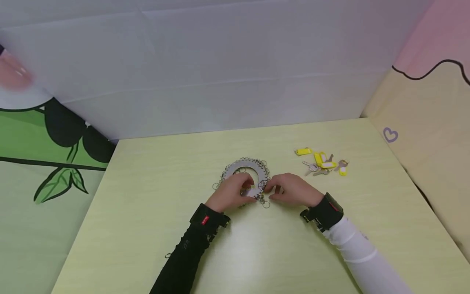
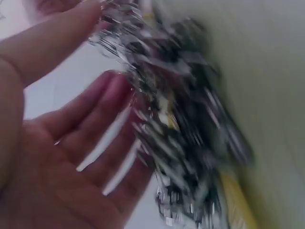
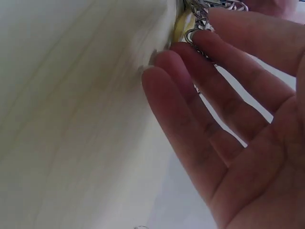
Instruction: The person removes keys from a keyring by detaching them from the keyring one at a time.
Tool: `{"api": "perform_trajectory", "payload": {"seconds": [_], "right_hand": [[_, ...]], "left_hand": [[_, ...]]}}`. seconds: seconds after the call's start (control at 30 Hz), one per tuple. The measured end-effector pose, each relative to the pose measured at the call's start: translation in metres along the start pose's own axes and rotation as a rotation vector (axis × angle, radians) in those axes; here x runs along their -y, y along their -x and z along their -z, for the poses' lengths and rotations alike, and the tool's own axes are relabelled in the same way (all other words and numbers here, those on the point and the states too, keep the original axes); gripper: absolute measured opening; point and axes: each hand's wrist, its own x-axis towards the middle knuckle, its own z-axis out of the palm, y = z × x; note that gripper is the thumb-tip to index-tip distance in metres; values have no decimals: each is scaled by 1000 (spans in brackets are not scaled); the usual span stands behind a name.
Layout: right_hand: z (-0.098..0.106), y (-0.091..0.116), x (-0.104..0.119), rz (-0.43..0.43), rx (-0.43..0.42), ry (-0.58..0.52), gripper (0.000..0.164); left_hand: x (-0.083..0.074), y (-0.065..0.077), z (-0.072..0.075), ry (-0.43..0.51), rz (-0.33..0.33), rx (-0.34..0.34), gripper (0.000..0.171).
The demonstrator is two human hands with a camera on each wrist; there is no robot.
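A grey ring-shaped plate (image 1: 262, 174) lies flat in the middle of the table, with many small metal split rings hung along its outer edge. My left hand (image 1: 232, 191) holds its near-left side, thumb and forefinger about the lower part. Blurred rings (image 2: 176, 152) hang against the left fingers in the left wrist view. On the other side, my right hand (image 1: 293, 190) has its fingertips right at the plate's right edge. A split ring (image 3: 191, 36) sits at the right forefinger's tip in the right wrist view, with the thumb close above.
Several keys (image 1: 312, 167) with yellow key tags (image 1: 303, 151) lie in a loose group on the table (image 1: 161, 183), to the right and beyond my right hand. A pale cloth wall (image 1: 227, 73) rises behind the table's far edge. A strip of yellow (image 2: 236, 200) shows beneath the rings.
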Motion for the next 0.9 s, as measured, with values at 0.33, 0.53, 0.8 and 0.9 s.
{"api": "perform_trajectory", "payload": {"seconds": [0.33,0.53,0.8,0.9], "right_hand": [[-1,0,-2,20,-17,36,18],[-9,0,3,63,-12,103,26],[-6,-2,8,116,-36,-27,23],[4,-1,6,102,-112,-97,24]], "left_hand": [[-3,-1,1,85,-12,42,25],[-10,0,8,392,11,-67,24],[-12,-2,9,413,3,-105,24],[-6,-3,10,373,27,-150,25]]}}
